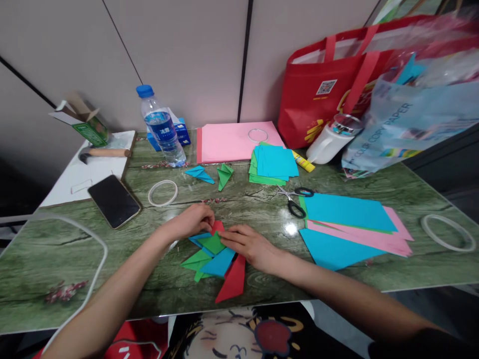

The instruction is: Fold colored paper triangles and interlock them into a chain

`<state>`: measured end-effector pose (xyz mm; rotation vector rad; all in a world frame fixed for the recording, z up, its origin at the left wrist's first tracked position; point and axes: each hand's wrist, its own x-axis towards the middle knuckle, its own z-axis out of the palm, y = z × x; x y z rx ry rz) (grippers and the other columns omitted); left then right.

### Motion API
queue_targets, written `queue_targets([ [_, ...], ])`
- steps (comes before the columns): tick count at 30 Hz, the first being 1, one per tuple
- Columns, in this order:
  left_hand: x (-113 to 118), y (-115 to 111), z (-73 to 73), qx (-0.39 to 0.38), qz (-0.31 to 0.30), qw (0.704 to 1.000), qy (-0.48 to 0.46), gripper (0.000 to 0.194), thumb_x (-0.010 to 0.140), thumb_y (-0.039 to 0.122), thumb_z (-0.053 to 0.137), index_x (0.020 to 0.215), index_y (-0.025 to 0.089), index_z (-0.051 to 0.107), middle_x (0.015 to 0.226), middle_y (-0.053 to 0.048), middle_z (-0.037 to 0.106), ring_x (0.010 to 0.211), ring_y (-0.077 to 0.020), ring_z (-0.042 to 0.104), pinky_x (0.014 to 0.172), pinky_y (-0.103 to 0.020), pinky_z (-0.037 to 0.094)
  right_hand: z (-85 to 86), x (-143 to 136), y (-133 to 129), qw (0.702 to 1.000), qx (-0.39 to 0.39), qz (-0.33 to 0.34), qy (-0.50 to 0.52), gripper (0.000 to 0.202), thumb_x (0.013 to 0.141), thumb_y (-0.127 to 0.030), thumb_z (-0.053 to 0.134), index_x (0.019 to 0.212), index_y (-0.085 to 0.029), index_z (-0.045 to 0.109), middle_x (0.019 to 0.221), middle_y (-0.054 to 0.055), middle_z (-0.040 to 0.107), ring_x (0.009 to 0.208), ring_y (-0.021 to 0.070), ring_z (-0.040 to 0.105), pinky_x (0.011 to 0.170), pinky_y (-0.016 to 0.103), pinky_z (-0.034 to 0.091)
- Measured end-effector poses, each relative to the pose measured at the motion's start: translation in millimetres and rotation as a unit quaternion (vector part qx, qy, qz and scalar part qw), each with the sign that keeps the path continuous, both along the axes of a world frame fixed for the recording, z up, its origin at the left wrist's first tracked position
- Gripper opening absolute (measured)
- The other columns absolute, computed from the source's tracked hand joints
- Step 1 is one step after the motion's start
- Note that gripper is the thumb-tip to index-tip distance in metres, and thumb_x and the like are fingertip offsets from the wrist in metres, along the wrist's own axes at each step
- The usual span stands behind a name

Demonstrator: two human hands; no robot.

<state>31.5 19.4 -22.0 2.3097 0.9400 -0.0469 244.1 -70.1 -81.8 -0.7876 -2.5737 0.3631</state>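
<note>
I see the folded paper pieces (219,262) at the left hand (194,219) and right hand (258,247) as matt and smooth. Beneath both hands the tabletop (160,279) looks glossy – a hard glare shows beside the right hand. Beyond the left hand I make out a clear plastic bottle (162,127) and a wooden-handled hammer (110,152); beyond the right, metal-bladed scissors (289,194) with black plastic grips – and farther off, a shiny, see-through plastic bag (419,124).
</note>
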Motion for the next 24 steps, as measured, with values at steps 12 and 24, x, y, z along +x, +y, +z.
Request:
queue_targets([
  [12, -11, -6, -9.0, 0.033, -0.024, 0.997, -0.066, 0.016, 0.084, 0.015, 0.052, 0.069, 0.015, 0.056, 0.071, -0.001, 0.056, 0.075, -0.0147, 0.051, 0.072, -0.025, 0.038, 6.7, -1, 0, 0.998, -0.034, -0.016, -0.049, 0.037, 0.087, -0.008, 0.048, 0.122, -0.016, 0.056, 0.137, 0.008, 0.049, 0.114, 0.0245, 0.042, 0.091, 0.041, 0.045],
  [24, -26, -9, -14.8, 0.021, -0.04, 0.99, -0.132, 0.02, 0.091, 0.023, 0.046, 0.075, 0.016, 0.055, 0.084, -0.003, 0.057, 0.082, -0.0154, 0.05, 0.077, -0.027, 0.039, 5.0, -1, 0, 0.998, -0.028, -0.017, -0.051, 0.036, 0.088, -0.011, 0.049, 0.123, -0.017, 0.055, 0.137, 0.009, 0.049, 0.114, 0.0234, 0.043, 0.091, 0.041, 0.044],
])
